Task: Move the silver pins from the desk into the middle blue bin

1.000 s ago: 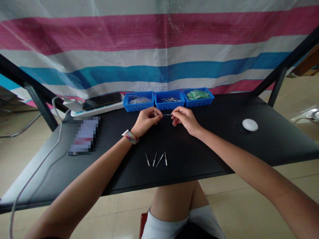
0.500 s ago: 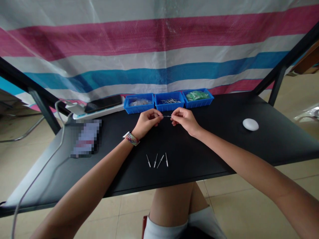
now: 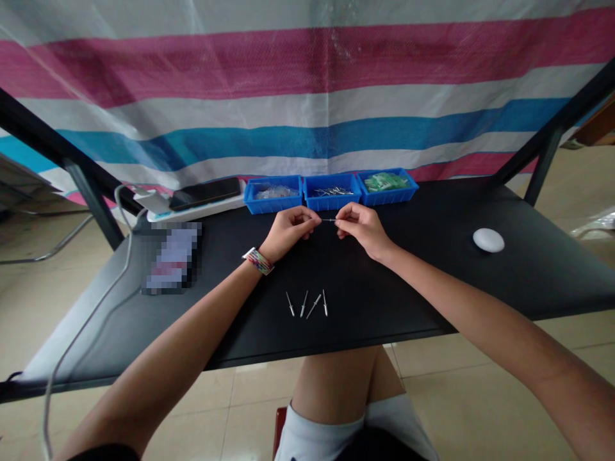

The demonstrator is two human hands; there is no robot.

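Between my two hands a thin metal blind rivet (image 3: 328, 220) lies level, just in front of the middle blue bin. My left hand (image 3: 292, 229) pinches one end of it between thumb and fingertips. The other end is gripped in the fingertips of my right hand (image 3: 361, 229), so both hands are closed on the same rivet. Closer to the front edge, several similar rivets (image 3: 302, 305) lie loose on the black table (image 3: 384, 301), roughly in a row, one of them slanting the opposite way.
Three blue bins stand along the back: one with clear plastic bags (image 3: 275, 191), one with metal rivets (image 3: 334, 191), one with green packets (image 3: 385, 182). Left are a power strip (image 3: 206, 210), a dark phone (image 3: 205, 193) and a blurred-out device (image 3: 173, 259). A white round object (image 3: 489, 240) sits right.
The whole view has shifted slightly, so everything appears a little further right and higher. Both hands keep their pinch on the rivet; the loose rivets lie as before.
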